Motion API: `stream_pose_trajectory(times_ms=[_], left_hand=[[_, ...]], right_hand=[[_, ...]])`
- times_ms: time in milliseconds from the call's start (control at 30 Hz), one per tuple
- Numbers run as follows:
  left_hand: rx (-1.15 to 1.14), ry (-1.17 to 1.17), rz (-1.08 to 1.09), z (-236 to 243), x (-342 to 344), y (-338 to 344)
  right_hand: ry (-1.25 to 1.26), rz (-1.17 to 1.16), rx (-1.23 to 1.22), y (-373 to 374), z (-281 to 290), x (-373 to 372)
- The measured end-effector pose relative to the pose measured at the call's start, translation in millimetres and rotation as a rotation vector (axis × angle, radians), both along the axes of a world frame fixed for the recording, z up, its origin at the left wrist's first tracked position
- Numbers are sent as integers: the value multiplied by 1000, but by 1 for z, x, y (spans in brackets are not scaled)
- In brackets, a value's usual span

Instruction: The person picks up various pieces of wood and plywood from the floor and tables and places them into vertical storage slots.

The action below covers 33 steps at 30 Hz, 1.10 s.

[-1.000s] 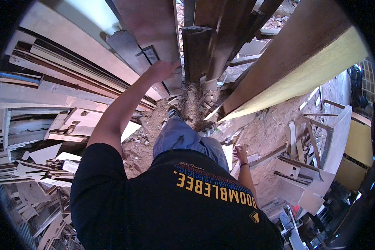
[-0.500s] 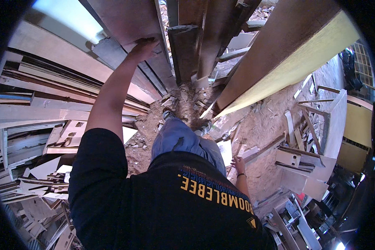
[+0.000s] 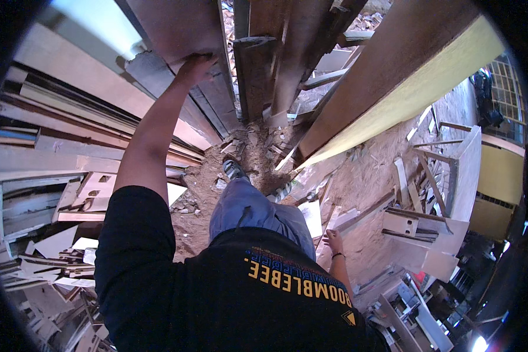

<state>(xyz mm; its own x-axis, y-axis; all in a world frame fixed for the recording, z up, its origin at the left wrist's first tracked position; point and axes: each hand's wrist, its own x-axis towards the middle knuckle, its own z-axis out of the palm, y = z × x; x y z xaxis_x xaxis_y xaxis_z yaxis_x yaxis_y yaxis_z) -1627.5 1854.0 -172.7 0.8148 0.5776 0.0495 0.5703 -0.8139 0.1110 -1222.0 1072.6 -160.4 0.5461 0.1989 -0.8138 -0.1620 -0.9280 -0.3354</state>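
At the upper left, my left hand (image 3: 198,69) reaches up to a tall reddish-brown board (image 3: 171,26), its fingers curled at a dark notch on the board, partly hidden in shadow. A grey, ragged-ended plank (image 3: 148,71) stands beside it. My right hand (image 3: 333,239) hangs low by my right thigh, fingers loosely apart with nothing in them, over pale offcuts on the ground. A wide brown panel with a pale yellow face (image 3: 387,100) leans upright at the upper right. My feet stand on dirt and chips in the gap between the leaning boards.
Stacked boards (image 3: 70,120) fill the left side, with heaps of broken panels (image 3: 53,264) below. Dark upright planks (image 3: 255,76) are ahead. On the right are scrap pieces, a pale cabinet-like frame (image 3: 463,176) and a yellow panel (image 3: 498,176). Debris covers the dirt floor (image 3: 193,217).
Since a second ago, my left hand has moved up along the board and curled its fingers at the notch. The view has shifted slightly, and my foot shows further from my body.
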Motion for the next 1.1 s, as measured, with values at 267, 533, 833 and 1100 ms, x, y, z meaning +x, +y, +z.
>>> stream_pose_trajectory(times_ms=[267,533,833,1100], left_hand=[[43,-5,424,68,49,-96],[-607,311,489,-51,-13,-338],[-1261,738,679,-58,-27,-599],[-715,270,224,-35,188,-571]], right_hand=[[39,111,46,7,-23,39],[52,93,288,-19,-50,87],[138,-172,228,-239,-116,144],[32,-427,407,-384,-158,148]])
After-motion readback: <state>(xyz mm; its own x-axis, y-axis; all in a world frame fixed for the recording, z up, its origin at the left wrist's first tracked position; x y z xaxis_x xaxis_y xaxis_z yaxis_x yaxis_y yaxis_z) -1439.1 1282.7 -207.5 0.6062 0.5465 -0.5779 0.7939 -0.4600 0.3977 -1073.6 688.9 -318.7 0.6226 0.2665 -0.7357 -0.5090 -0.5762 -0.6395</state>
